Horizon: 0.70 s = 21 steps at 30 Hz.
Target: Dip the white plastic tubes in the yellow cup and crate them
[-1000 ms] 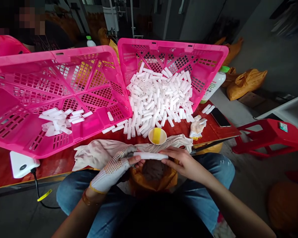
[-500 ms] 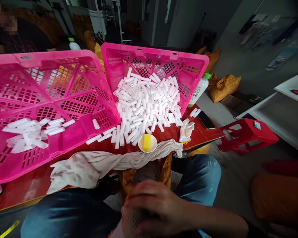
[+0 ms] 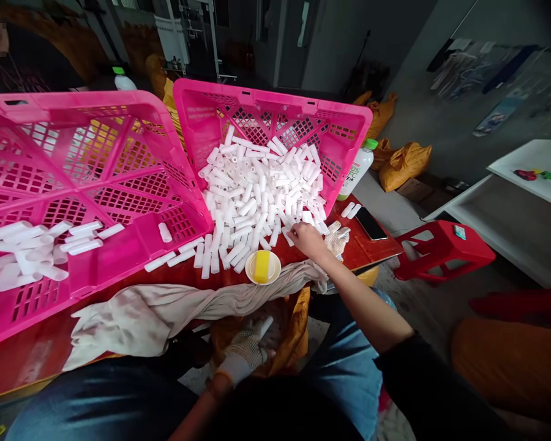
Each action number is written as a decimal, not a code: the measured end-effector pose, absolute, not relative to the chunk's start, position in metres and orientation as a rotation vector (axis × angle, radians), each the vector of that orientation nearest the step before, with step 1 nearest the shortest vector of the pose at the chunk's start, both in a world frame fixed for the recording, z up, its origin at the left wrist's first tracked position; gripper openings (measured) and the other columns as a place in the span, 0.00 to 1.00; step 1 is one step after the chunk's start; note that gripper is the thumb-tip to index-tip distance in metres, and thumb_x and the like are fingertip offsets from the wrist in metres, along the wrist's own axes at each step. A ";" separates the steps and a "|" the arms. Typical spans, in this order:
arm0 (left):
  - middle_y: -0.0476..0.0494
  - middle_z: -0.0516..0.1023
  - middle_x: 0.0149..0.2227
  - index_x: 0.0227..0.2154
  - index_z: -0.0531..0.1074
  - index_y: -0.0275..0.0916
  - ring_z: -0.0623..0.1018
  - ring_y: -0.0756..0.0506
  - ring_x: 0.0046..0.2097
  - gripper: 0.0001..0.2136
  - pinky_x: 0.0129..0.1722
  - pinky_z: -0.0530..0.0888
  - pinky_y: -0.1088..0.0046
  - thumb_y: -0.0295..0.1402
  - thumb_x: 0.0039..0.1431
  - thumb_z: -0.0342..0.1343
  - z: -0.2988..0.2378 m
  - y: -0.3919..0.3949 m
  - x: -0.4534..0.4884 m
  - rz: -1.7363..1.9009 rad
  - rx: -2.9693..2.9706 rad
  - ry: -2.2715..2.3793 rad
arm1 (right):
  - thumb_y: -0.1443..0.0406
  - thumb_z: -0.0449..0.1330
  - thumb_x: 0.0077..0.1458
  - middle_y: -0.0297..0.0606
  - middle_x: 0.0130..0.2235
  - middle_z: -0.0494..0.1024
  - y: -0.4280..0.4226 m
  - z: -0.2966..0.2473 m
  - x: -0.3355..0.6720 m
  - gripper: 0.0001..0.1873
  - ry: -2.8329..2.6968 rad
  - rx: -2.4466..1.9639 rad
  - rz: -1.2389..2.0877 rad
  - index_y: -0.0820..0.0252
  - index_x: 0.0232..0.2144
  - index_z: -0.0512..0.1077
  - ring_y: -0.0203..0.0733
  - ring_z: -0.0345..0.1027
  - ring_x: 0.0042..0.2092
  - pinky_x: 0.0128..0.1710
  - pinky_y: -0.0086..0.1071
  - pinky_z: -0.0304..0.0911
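My left hand (image 3: 248, 349), in a white knitted glove, is closed around a short white plastic tube (image 3: 266, 326), low in front of the open orange sack (image 3: 298, 334) between my knees. My bare right hand (image 3: 307, 239) reaches to the front right edge of the heap of white tubes (image 3: 261, 190). Its fingers are pinched on a tube (image 3: 288, 236) there. The heap spills out of a tilted pink basket (image 3: 275, 92) onto the red table (image 3: 349, 257). Nearer me, a small white bowl (image 3: 275, 269) bears a yellow sponge (image 3: 262, 266).
Another pink basket (image 3: 133, 202) with several tubes stands at the left. A crumpled cloth (image 3: 133, 312) runs along the table edge. A spare glove (image 3: 337, 239), a phone (image 3: 370, 223) and a white bottle (image 3: 356, 171) sit at the right. A red stool (image 3: 445, 245) stands beyond.
My hands were together low in front of me. Now they are apart: the right has gone forward to the heap, while the left shows a tube by the sack. The view has shifted slightly right.
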<state>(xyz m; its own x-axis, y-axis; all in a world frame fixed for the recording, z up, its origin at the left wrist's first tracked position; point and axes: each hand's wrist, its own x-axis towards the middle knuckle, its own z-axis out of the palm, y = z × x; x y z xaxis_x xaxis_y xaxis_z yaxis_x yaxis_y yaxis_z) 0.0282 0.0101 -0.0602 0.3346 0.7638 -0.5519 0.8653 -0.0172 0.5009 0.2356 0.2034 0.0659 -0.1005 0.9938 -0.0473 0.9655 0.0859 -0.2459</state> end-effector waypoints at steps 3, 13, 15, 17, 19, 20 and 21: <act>0.36 0.67 0.71 0.70 0.66 0.38 0.59 0.29 0.74 0.37 0.73 0.61 0.56 0.39 0.56 0.61 -0.071 -0.004 0.023 -0.166 1.772 1.451 | 0.62 0.61 0.67 0.59 0.50 0.82 0.220 0.053 0.223 0.13 -2.198 -2.073 0.309 0.68 0.46 0.79 0.56 0.77 0.53 0.52 0.39 0.70; 0.41 0.83 0.37 0.39 0.77 0.39 0.83 0.42 0.39 0.10 0.45 0.80 0.63 0.39 0.70 0.56 0.000 0.022 0.004 1.033 2.080 1.650 | 0.62 0.64 0.58 0.49 0.41 0.84 0.200 0.051 0.252 0.15 -2.074 -2.103 0.483 0.66 0.45 0.77 0.52 0.79 0.46 0.44 0.36 0.70; 0.39 0.84 0.40 0.42 0.77 0.37 0.83 0.39 0.42 0.11 0.48 0.78 0.60 0.40 0.71 0.56 0.007 0.038 0.005 1.007 2.208 1.764 | 0.58 0.64 0.59 0.37 0.30 0.81 0.182 0.054 0.267 0.13 -1.984 -1.930 0.736 0.62 0.40 0.76 0.44 0.75 0.33 0.34 0.32 0.68; 0.39 0.85 0.39 0.41 0.78 0.37 0.82 0.38 0.41 0.13 0.46 0.76 0.60 0.41 0.72 0.55 0.008 0.048 0.012 0.863 2.307 1.779 | 0.51 0.65 0.59 0.31 0.24 0.75 0.163 0.053 0.273 0.17 -1.839 -1.670 1.046 0.60 0.34 0.75 0.38 0.68 0.25 0.26 0.30 0.62; 0.40 0.84 0.37 0.39 0.78 0.38 0.81 0.39 0.37 0.14 0.41 0.74 0.61 0.42 0.73 0.53 0.007 0.053 0.020 0.753 2.312 1.787 | 0.45 0.64 0.59 0.33 0.26 0.76 0.148 0.050 0.270 0.23 -1.747 -1.438 1.178 0.60 0.33 0.75 0.38 0.68 0.27 0.27 0.30 0.63; 0.41 0.84 0.36 0.39 0.78 0.38 0.81 0.40 0.36 0.15 0.40 0.73 0.62 0.41 0.74 0.51 0.006 0.054 0.025 0.726 2.290 1.801 | 0.44 0.63 0.61 0.36 0.30 0.79 0.141 0.047 0.266 0.24 -1.747 -1.353 1.169 0.60 0.34 0.77 0.39 0.71 0.31 0.30 0.31 0.66; 0.41 0.84 0.36 0.39 0.78 0.38 0.81 0.40 0.36 0.15 0.39 0.71 0.62 0.41 0.75 0.50 0.005 0.054 0.028 0.704 2.268 1.822 | 0.45 0.62 0.63 0.38 0.35 0.81 0.136 0.044 0.261 0.23 -1.767 -1.284 1.131 0.60 0.37 0.78 0.42 0.74 0.36 0.34 0.32 0.68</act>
